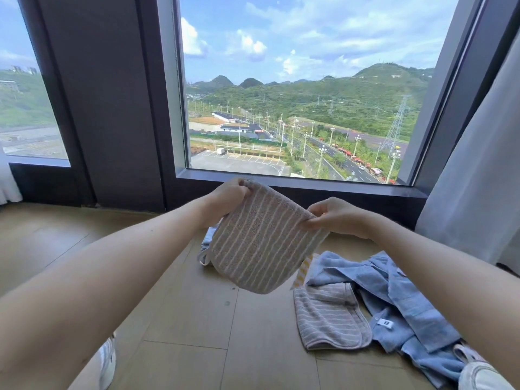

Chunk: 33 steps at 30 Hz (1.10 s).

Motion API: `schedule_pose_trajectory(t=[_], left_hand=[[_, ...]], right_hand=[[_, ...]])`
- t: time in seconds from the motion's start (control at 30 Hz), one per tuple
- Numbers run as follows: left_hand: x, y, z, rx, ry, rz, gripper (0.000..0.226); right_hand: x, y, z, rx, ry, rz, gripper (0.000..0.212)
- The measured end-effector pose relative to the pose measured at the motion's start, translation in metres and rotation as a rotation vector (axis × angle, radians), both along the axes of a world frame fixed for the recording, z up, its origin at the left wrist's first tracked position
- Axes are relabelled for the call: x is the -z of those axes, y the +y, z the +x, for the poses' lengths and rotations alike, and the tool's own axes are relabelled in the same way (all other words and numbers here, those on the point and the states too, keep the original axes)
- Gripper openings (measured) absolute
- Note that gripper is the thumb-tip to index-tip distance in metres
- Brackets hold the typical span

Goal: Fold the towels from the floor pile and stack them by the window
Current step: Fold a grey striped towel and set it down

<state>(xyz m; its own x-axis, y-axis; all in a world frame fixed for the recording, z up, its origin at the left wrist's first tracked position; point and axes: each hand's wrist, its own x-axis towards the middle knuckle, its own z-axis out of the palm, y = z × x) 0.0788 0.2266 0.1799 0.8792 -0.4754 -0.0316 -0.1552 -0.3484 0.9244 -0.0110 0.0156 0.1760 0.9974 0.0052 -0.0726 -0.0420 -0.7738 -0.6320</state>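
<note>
Head view: the left hand [228,199] and the right hand [339,218] each pinch a top corner of a striped gray towel [261,246], holding it up in the air above the wood floor [183,319], in front of the window [295,80]. On the floor to the right lie a second striped towel [329,319] and crumpled blue towels [399,294], touching each other.

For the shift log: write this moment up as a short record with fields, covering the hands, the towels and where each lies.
held: striped towel, in the air over the floor
left hand: grips its top corner
right hand: pinches its right corner
pile: blue towel, grey towel, yellow cloth, on the floor at right
by window: pale cloth, mostly hidden behind the striped towel; fold cannot be told
right edge: curtain
</note>
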Motion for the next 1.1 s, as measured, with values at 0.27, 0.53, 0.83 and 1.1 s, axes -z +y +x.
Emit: schedule_pose_trajectory(t=[0.27,0.53,0.83,1.1], left_hand=[[0.012,0.007,0.008,-0.084,-0.058,0.041,0.020],[0.019,0.009,0.015,-0.126,-0.100,0.062,0.017],[0.038,0.028,0.026,-0.029,-0.215,0.290,0.008],[0.061,0.001,0.037,0.007,0.056,0.187,0.020]], right_hand=[[0.001,-0.005,0.002,0.116,-0.079,0.164,0.006],[0.004,-0.005,0.009,0.170,-0.312,0.007,0.010],[0.022,0.000,0.015,0.165,-0.163,-0.005,0.008],[0.034,-0.011,0.038,0.225,-0.047,-0.150,0.007]])
